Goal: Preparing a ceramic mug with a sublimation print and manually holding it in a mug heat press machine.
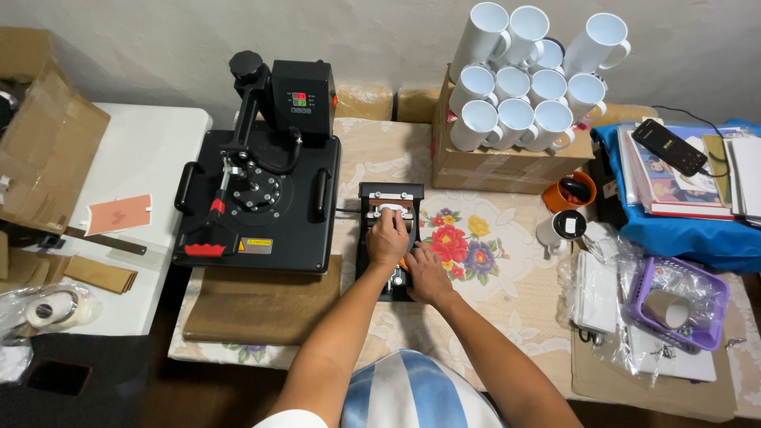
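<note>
Small black mug press (388,194) — white mug (390,209) lying clamped inside.

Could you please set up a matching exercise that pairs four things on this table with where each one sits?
Things:
1. white mugs
2. small mug press
3. purple basket
4. large heat press

Places:
A. under both hands, the left hand and the right hand
B. left of the small press, on the table
C. stacked on a cardboard box at the back
D. at the right, among clear plastic bags

Pairs: 1-C, 2-A, 3-D, 4-B
</note>
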